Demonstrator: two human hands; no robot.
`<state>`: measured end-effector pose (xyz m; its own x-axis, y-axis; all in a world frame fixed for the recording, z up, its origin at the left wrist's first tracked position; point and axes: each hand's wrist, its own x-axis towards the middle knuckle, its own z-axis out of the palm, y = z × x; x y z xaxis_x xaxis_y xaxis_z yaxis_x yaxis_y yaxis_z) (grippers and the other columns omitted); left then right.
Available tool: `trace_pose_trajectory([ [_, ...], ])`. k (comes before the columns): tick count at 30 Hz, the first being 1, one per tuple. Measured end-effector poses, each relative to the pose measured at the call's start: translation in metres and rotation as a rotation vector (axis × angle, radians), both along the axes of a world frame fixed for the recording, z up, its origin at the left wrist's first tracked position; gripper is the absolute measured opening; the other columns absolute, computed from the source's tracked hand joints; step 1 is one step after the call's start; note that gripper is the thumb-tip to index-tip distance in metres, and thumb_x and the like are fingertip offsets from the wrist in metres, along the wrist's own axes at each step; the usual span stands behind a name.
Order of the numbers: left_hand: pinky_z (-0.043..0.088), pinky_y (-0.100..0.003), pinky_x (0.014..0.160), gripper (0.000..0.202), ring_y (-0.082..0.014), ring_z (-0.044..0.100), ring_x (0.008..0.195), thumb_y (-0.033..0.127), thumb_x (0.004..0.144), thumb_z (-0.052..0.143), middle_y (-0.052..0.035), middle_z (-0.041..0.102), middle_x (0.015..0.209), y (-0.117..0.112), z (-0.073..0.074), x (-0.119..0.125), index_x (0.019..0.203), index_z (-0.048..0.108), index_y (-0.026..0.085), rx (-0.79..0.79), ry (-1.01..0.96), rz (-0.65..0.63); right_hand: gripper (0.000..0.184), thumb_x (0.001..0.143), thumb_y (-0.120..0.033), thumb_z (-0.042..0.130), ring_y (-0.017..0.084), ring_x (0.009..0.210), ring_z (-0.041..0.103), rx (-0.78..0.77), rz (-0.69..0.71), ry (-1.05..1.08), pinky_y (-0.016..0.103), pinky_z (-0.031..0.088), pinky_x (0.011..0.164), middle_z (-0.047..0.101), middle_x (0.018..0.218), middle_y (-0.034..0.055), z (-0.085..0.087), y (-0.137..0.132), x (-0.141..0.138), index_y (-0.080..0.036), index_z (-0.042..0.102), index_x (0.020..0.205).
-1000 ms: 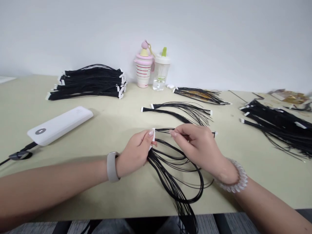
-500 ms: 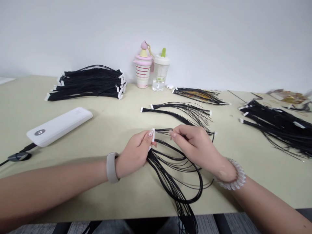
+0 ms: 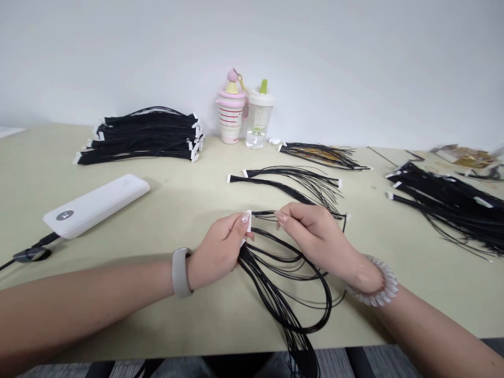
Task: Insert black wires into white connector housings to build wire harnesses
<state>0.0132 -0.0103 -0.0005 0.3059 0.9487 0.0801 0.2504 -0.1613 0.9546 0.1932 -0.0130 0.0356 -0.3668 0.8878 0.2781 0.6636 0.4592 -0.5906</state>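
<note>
A white connector (image 3: 249, 221) is pinched between the thumb and fingers of my left hand (image 3: 222, 244). Black wires (image 3: 291, 315) run out from it and from a second white end just below; several loop to the right and hang over the table's front edge. My right hand (image 3: 317, 231) is closed, thumb against forefinger, on thin black wires (image 3: 263, 213) a short way right of the connector. The curled fingers of the right hand hide part of those wires.
A white power bank (image 3: 96, 205) with a cable lies at left. Behind it is a stack of black wire bundles (image 3: 145, 134). A pink cup (image 3: 231, 115) and a clear bottle (image 3: 260, 118) stand by the wall. More wire bundles (image 3: 452, 205) lie at right, others (image 3: 275, 181) beyond my hands.
Very little differs. Both hands keep their grips, and the wire loop below my right hand has shifted slightly right and down.
</note>
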Motion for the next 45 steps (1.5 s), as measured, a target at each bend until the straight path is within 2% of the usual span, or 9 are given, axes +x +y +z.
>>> trace_pose_trajectory([
  [4,0.033,-0.021,0.045,0.039,-0.0097,0.04,0.049,0.046,0.087,0.03,0.0019,0.045,0.052,0.0,0.0,0.0,0.063,0.042,0.018,0.01,0.005,-0.003,0.033,0.09,-0.032,0.038,0.006,0.052,0.038,0.019,-0.011,-0.016,0.019,0.031,0.051,0.044,0.055,-0.0032,-0.001,0.002,0.001,-0.015,0.049,0.064],
  [10,0.031,-0.021,0.044,0.039,-0.0096,0.038,0.048,0.045,0.088,0.029,0.0025,0.04,0.05,-0.003,0.002,-0.001,0.064,0.044,0.017,0.015,0.043,-0.03,0.02,0.088,-0.025,0.042,0.009,0.065,0.05,0.152,0.031,-0.105,0.021,0.036,0.062,0.058,0.071,0.0007,-0.011,0.002,-0.003,-0.015,0.056,0.076],
  [18,0.033,-0.022,0.049,0.038,-0.0102,0.041,0.053,0.04,0.089,0.027,0.0024,0.039,0.051,-0.003,0.003,-0.002,0.062,0.043,0.017,0.085,0.091,-0.113,0.021,0.09,-0.023,0.038,0.01,0.065,0.047,0.304,0.062,-0.21,0.022,0.035,0.061,0.054,0.07,0.0022,-0.02,-0.001,-0.006,-0.014,0.055,0.08],
  [27,0.035,-0.023,0.057,0.038,-0.0104,0.042,0.059,0.037,0.09,0.025,0.0016,0.043,0.058,-0.002,-0.002,-0.002,0.065,0.043,0.016,0.17,0.163,-0.149,0.017,0.088,-0.02,0.038,0.009,0.063,0.046,0.335,0.086,-0.189,0.021,0.034,0.06,0.053,0.069,0.0007,-0.02,-0.002,-0.006,-0.015,0.051,0.077],
  [34,0.034,-0.021,0.052,0.039,-0.0084,0.04,0.053,0.039,0.09,0.025,0.0024,0.042,0.056,-0.002,-0.002,-0.003,0.064,0.043,0.016,0.151,0.164,-0.165,0.023,0.091,-0.024,0.035,0.009,0.065,0.048,0.317,0.067,-0.284,0.021,0.035,0.061,0.055,0.071,0.0005,-0.021,-0.002,-0.006,-0.015,0.052,0.078],
  [39,0.032,-0.02,0.04,0.041,-0.0066,0.036,0.038,0.048,0.088,0.026,0.0056,0.035,0.046,0.0,-0.001,0.0,0.066,0.043,0.017,-0.087,0.072,-0.115,0.025,0.09,-0.034,0.038,0.011,0.069,0.05,0.417,0.07,-0.396,0.022,0.036,0.061,0.057,0.075,0.0014,-0.02,0.009,0.004,-0.017,0.054,0.082],
  [42,0.032,-0.019,0.036,0.042,-0.006,0.037,0.037,0.052,0.086,0.029,0.0052,0.039,0.05,0.001,-0.002,0.002,0.068,0.044,0.017,-0.164,0.028,-0.038,0.036,0.08,-0.051,0.05,0.015,0.076,0.05,0.547,0.009,-0.408,0.026,0.038,0.064,0.057,0.084,0.006,-0.011,0.014,0.014,-0.015,0.054,0.085],
  [45,0.034,-0.018,0.036,0.043,-0.0065,0.04,0.04,0.051,0.086,0.03,0.0036,0.042,0.053,0.003,-0.003,0.002,0.067,0.046,0.017,-0.143,0.037,0.077,0.045,0.072,-0.06,0.055,0.014,0.069,0.047,0.588,-0.056,-0.336,0.026,0.037,0.061,0.053,0.073,0.0059,0.006,0.01,0.023,-0.015,0.051,0.072],
])
